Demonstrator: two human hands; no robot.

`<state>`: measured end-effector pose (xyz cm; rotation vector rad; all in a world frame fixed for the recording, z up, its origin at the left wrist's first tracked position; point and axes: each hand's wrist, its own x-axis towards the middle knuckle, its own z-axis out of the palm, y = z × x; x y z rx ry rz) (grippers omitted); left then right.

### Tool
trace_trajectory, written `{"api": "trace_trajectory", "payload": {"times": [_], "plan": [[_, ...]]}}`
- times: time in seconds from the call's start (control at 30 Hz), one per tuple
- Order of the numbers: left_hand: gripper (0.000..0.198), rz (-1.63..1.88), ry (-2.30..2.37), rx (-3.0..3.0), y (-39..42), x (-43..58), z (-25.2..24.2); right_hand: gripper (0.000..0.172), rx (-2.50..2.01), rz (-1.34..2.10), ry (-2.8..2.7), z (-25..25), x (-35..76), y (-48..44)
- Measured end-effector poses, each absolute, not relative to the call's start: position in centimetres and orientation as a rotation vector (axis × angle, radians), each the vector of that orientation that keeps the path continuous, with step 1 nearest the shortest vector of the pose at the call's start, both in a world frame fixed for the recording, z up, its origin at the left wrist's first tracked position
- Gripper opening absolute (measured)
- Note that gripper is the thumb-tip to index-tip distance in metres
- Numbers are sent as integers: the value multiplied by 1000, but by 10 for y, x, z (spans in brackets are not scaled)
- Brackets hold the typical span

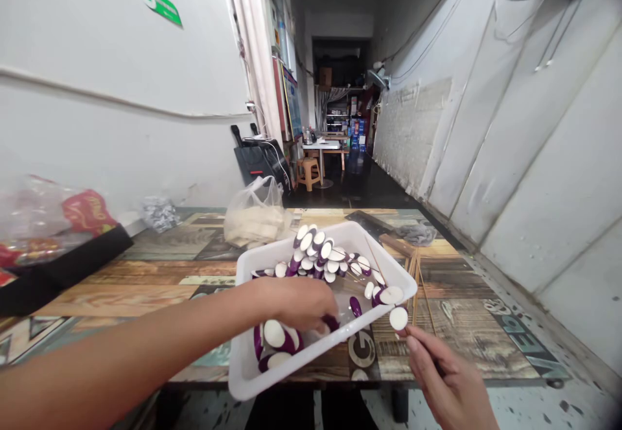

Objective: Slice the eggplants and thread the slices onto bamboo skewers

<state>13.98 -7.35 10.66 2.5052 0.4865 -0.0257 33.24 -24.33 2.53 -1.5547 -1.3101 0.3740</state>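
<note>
A white plastic tub [311, 360] stands on the wooden-patterned table, holding several cut purple-skinned pieces with white faces [275, 334]; some at the back are threaded on thin sticks. My left hand [304, 304] reaches into the tub, its fingers closed around a purple piece [331, 322] near the front wall. Outside the tub's right corner, my right hand [440, 365] pinches a thin stick, mostly hidden by the fingers, with a round white-faced slice [398, 318] at its upper end. Another white-faced slice [391, 295] lies at the tub's right corner.
Loose thin sticks [422, 287] lie right of the tub by a brown block [397, 245]. Behind the tub sits a clear plastic bag [257, 216] with pale contents. A gray crumpled item [416, 234] is at the back right, and a black box [72, 265] with packets at the left.
</note>
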Motion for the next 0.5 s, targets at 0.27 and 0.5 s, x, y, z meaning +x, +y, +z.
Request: {"api": "trace_trajectory", "payload": {"times": [0.27,0.5], "plan": [[36,280,521,1388,-72,162,100,31,-1498,373,-1207,28,325,-248],[28,427,588,1357,-67,166,88,31,-1556,545,-1381,20,336,-253]]}}
